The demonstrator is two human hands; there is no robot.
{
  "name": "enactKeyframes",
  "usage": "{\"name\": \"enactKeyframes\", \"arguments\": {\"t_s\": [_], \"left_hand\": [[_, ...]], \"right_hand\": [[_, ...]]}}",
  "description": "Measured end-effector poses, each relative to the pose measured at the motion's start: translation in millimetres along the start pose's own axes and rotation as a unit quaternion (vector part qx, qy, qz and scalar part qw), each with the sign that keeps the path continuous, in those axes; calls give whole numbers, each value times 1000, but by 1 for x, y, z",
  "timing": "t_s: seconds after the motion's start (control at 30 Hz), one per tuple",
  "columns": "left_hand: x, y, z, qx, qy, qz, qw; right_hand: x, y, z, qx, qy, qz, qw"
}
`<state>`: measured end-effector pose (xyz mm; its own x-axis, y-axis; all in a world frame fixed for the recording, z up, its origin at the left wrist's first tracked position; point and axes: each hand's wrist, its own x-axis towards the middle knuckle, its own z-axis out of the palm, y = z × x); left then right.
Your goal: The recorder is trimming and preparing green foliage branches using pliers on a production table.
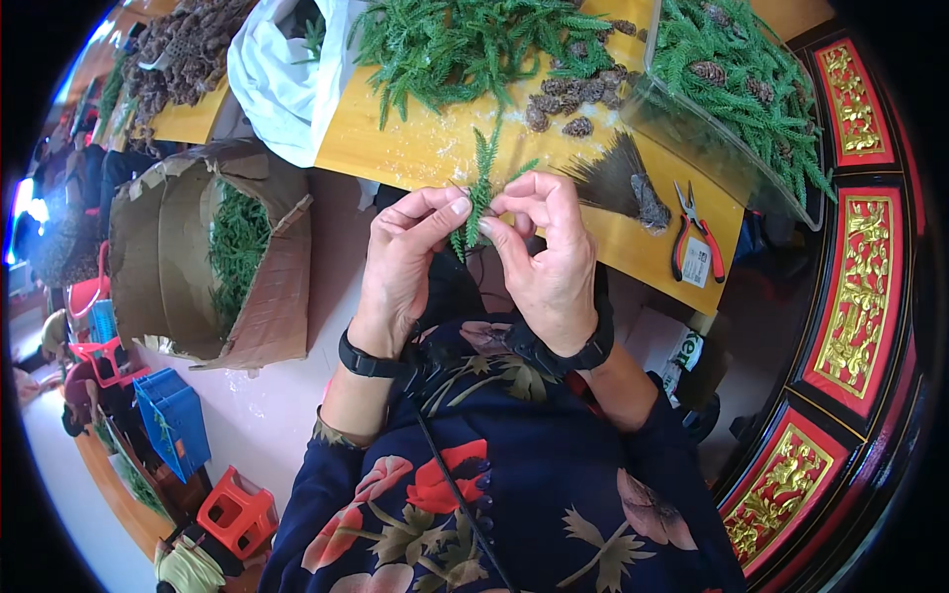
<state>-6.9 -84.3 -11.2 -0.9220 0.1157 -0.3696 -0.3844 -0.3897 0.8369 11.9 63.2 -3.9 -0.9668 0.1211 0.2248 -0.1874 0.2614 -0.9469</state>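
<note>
Between my two hands, over the table's near edge, is a green artificial pine sprig (482, 173). Thumb and fingertips of my left hand (407, 242) pinch it from the left side. My right hand (546, 247) closes its thumb and curled fingers on the same sprig from the right; what lies under those fingertips is partly hidden. Beyond the hands, a large heap of pine sprigs (455, 49) covers the back of the yellow table (371, 153). Brown pine cones (578, 94) lie to its right.
Dark wire stems (618, 173) and red-handled pliers (695, 237) lie on the table at right, near a clear bin (732, 148) of greenery and cones. At left are a white bag (292, 84), a cardboard box (163, 262), a blue crate (173, 425) and a red stool (237, 509).
</note>
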Motion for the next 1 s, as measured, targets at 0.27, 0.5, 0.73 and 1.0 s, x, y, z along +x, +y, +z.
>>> {"name": "enactKeyframes", "arguments": {"t_s": [0.27,0.5,0.73,1.0], "left_hand": [[-6,-9,19,33,37,129,990],[-9,-2,20,183,57,221,956],[-6,-8,8,350,90,285,888],[-11,0,11,190,73,161,966]], "right_hand": [[-1,1,4,29,-4,11,1000],[-1,0,3,34,-1,14,999],[-4,4,2,44,-33,38,998],[12,-1,-19,45,-165,76,982]]}}
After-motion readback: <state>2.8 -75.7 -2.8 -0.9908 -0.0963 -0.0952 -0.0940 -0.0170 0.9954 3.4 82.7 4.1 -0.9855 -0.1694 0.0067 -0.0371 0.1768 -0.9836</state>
